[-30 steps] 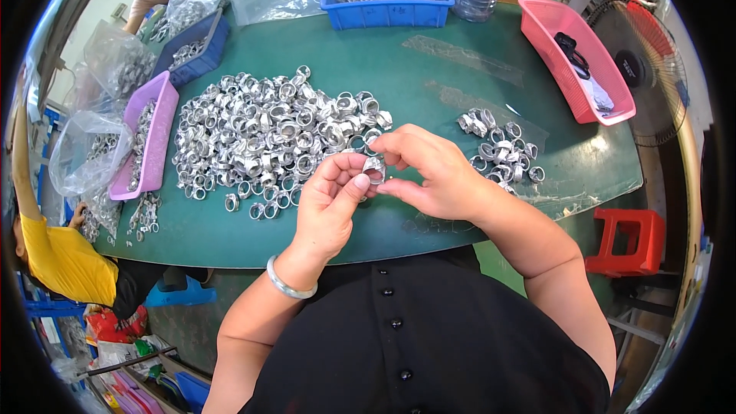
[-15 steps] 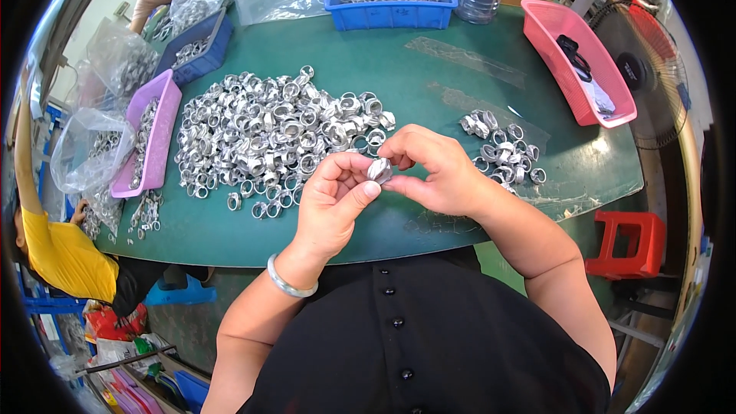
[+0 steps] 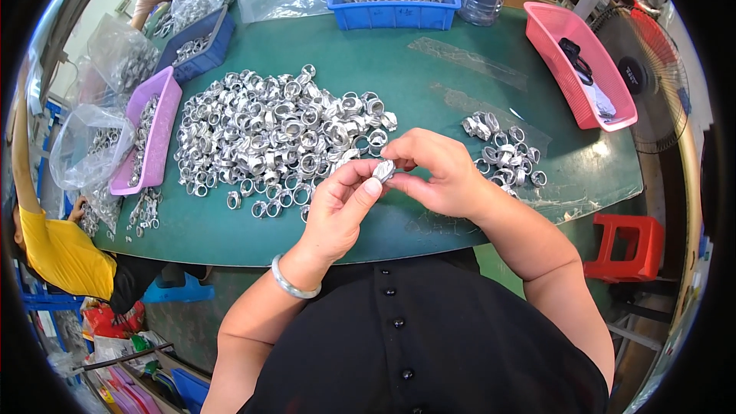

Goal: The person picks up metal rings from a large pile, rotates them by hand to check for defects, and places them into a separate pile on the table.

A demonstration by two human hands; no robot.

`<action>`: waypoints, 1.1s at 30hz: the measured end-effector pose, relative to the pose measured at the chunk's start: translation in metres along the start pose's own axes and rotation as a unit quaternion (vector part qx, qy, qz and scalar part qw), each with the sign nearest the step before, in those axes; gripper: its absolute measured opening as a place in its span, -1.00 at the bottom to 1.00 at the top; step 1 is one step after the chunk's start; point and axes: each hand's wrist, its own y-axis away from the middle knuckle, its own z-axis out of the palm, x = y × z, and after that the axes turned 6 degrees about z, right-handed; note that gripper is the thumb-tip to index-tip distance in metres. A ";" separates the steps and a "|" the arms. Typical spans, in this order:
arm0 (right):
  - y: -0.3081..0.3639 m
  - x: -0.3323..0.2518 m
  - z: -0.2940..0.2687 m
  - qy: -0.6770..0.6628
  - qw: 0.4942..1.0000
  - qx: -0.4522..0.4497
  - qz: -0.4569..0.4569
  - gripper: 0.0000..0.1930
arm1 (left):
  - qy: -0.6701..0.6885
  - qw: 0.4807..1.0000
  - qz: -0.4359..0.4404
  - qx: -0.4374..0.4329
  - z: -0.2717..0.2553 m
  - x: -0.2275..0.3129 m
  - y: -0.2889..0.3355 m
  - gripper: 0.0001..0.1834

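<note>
Between my two hands I hold a silver ring (image 3: pixel 383 171), just in front of the big heap's right end. The thumb and fingers of my left hand (image 3: pixel 343 203) pinch it from the left. From the other side my right hand (image 3: pixel 435 172) grips it with thumb and curled fingertips. A large heap of silver rings (image 3: pixel 268 134) covers the green table (image 3: pixel 345 238) beyond and left of my hands. Right of my right hand lies a smaller group of rings (image 3: pixel 506 153).
Blue bins of rings (image 3: pixel 395 15) stand at the back, with a purple basket (image 3: pixel 149 138) at left. A pink basket (image 3: pixel 556 69) holding scissors (image 3: pixel 575 60) is at right, near a fan (image 3: pixel 636 73) and red stool (image 3: pixel 627 249). Two other people work at the left, one in a yellow shirt (image 3: pixel 65 257).
My hands have barely moved; the left one has shifted slightly right. The ring in my fingers has turned a little, showing its face more fully.
</note>
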 end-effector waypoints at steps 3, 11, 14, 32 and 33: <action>-0.001 -0.001 -0.001 0.024 0.999 0.005 -0.025 -0.70 | -0.008 1.000 0.000 -0.009 -0.001 0.000 0.000 -0.72; 0.000 -0.001 0.000 -0.001 1.000 -0.010 -0.019 -0.67 | -0.002 1.000 0.001 -0.014 -0.008 -0.005 0.001 -0.72; 0.001 0.001 0.000 0.002 1.000 -0.012 -0.023 -0.67 | 0.015 1.000 0.005 -0.025 -0.011 -0.008 0.000 -0.71; 0.000 0.001 -0.003 -0.016 0.999 -0.027 -0.027 -0.70 | 0.033 0.999 0.013 -0.017 -0.009 -0.006 -0.004 -0.74; -0.001 0.000 -0.004 -0.016 0.999 -0.027 -0.027 -0.70 | 0.039 0.999 0.015 -0.009 -0.007 -0.004 -0.004 -0.74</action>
